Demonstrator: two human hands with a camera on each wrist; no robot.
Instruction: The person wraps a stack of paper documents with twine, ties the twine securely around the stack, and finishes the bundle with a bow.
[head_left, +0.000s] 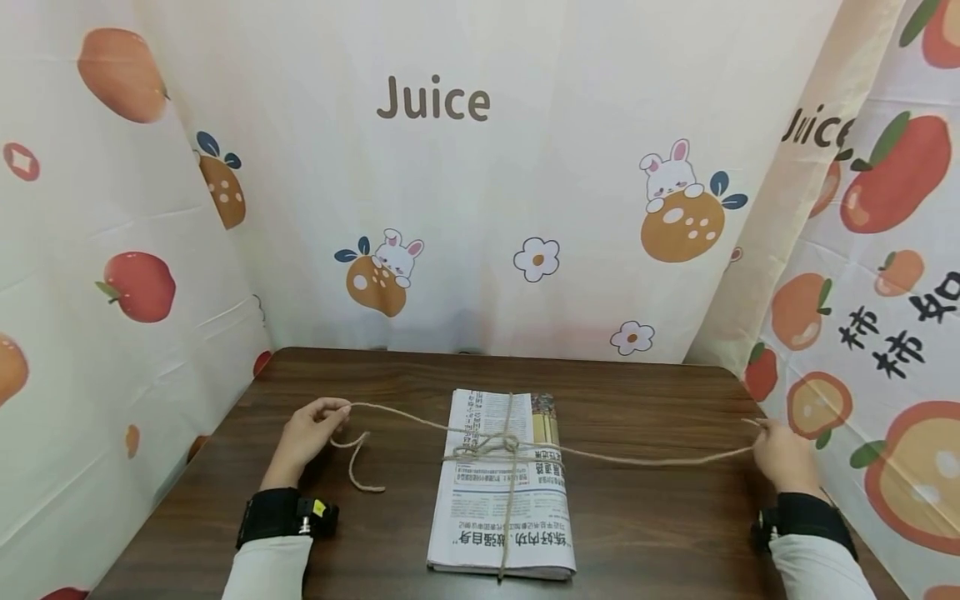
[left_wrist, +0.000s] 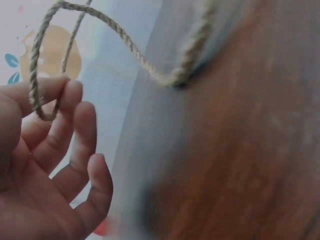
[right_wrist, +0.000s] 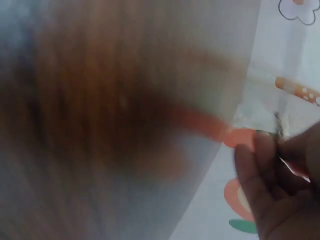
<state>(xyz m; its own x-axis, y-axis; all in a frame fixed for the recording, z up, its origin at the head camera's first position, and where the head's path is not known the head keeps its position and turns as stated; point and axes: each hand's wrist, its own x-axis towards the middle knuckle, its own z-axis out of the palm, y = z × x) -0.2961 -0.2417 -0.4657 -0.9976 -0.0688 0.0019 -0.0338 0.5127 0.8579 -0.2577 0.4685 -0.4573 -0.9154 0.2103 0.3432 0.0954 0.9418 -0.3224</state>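
A stack of folded newspapers [head_left: 495,517] lies mid-table, with twine [head_left: 512,492] running lengthwise and crosswise over it and a loose, looped knot [head_left: 487,446] on top. Out to the left, my left hand [head_left: 309,429] pinches one twine strand between thumb and forefinger; the tail [head_left: 356,467] dangles below and curls onto the table. In the left wrist view that twine [left_wrist: 120,32] loops by the fingertips, the other fingers loosely bent. Far to the right, my right hand [head_left: 783,454] pinches the other strand [head_left: 652,461], a short end poking past the fingers. Both strands stretch from the knot.
The dark wooden table [head_left: 637,533] carries the stack. Behind it hangs a white curtain [head_left: 480,200] printed with fruit, rabbits and flowers, and similar printed cloth closes off the left side [head_left: 67,250] and right side [head_left: 877,333]. Each wrist wears a black strap [head_left: 273,517] with a camera.
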